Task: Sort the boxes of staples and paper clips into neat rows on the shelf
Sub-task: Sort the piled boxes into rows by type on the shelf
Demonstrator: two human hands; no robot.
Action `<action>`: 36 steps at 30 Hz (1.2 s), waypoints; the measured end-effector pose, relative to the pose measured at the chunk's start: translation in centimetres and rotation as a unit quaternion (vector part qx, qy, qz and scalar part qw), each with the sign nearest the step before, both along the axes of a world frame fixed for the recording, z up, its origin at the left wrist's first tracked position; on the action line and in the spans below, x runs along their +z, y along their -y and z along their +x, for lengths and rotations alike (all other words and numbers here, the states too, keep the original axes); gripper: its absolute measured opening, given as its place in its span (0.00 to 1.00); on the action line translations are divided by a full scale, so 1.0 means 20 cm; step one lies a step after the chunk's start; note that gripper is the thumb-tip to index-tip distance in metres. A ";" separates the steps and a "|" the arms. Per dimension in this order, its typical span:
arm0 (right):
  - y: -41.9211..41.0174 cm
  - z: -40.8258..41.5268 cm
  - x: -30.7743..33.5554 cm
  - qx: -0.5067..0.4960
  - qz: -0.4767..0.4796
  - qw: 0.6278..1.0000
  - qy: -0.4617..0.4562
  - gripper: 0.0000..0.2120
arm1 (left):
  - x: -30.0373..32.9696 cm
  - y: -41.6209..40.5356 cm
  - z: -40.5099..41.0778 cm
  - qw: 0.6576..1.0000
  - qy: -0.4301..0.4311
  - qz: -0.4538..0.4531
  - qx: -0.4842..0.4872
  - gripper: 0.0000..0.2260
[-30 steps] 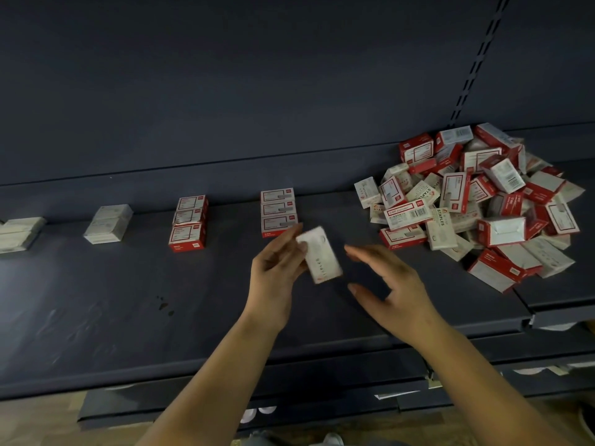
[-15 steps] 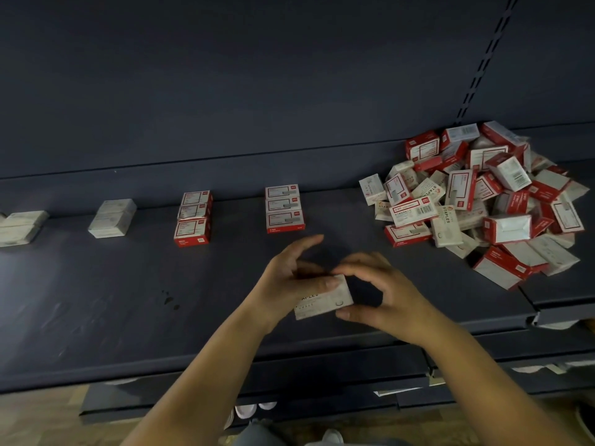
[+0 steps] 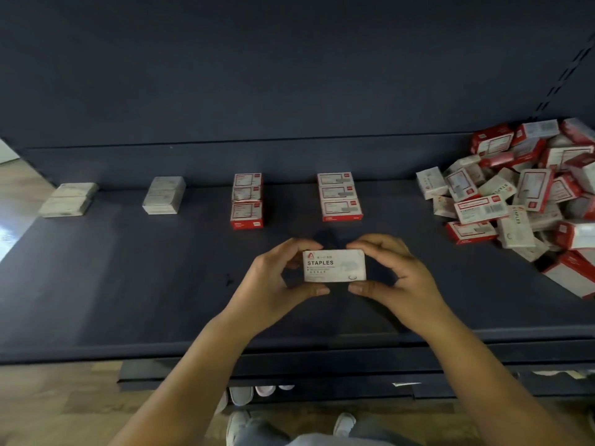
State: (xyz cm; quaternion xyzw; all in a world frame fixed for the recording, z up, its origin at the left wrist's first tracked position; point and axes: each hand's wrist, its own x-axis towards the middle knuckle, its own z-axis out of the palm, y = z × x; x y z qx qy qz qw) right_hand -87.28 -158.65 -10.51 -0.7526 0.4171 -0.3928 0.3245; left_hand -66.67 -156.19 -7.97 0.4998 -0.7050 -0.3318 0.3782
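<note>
The person is standing at a dark blue shelf (image 3: pixel 128 284) with a matching back panel (image 3: pixel 289 75) rising behind it, wooden floor (image 3: pixel 48 397) and pale shoes (image 3: pixel 240 426) showing below the front edge. At the far right a loose pile of red-and-white boxes (image 3: pixel 521 201) is still waiting to be sorted. Along the back, four short rows are forming, well apart from each other — two red-and-white rows (image 3: pixel 339 196) in the middle, two rows of plain white boxes (image 3: pixel 164 194) to the left.

Both hands are holding one white staples box (image 3: pixel 335 266) above the shelf's middle, label up. The left hand (image 3: pixel 273 284) is pinching its left end between thumb and curled fingers; the right hand (image 3: pixel 402 278) is doing the same at the right end.

It looks like the checking step — reading the label. Next, I'd guess, it is going left to a white row, set square against its neighbours.
</note>
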 end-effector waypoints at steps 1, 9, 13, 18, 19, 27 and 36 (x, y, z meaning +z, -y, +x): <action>0.00 0.05 0.00 -0.002 -0.003 1.000 -0.004 0.28 | 0.00 0.00 0.06 1.000 0.005 -0.006 -0.001 0.23; 0.01 0.57 -0.02 -0.043 -0.129 0.980 -0.147 0.26 | -0.06 -0.01 0.58 0.999 0.042 -0.018 0.001 0.17; 0.00 0.84 -0.05 -0.044 -0.166 0.969 -0.178 0.24 | -0.12 -0.05 0.89 0.997 0.070 -0.005 0.031 0.16; 0.00 1.16 -0.09 -0.006 -0.164 0.970 -0.181 0.20 | -0.20 -0.09 1.29 0.980 0.183 -0.013 0.077 0.22; 0.01 1.21 -0.10 -0.001 -0.162 0.970 -0.183 0.19 | -0.22 -0.10 1.37 0.974 0.208 -0.010 0.090 0.24; 0.01 1.50 -0.12 0.017 -0.183 0.960 -0.211 0.16 | -0.27 -0.04 1.80 0.911 0.330 0.083 0.233 0.23; 0.05 1.63 -0.11 0.019 -0.180 0.958 -0.224 0.17 | -0.29 0.11 1.96 0.879 0.374 0.099 0.278 0.22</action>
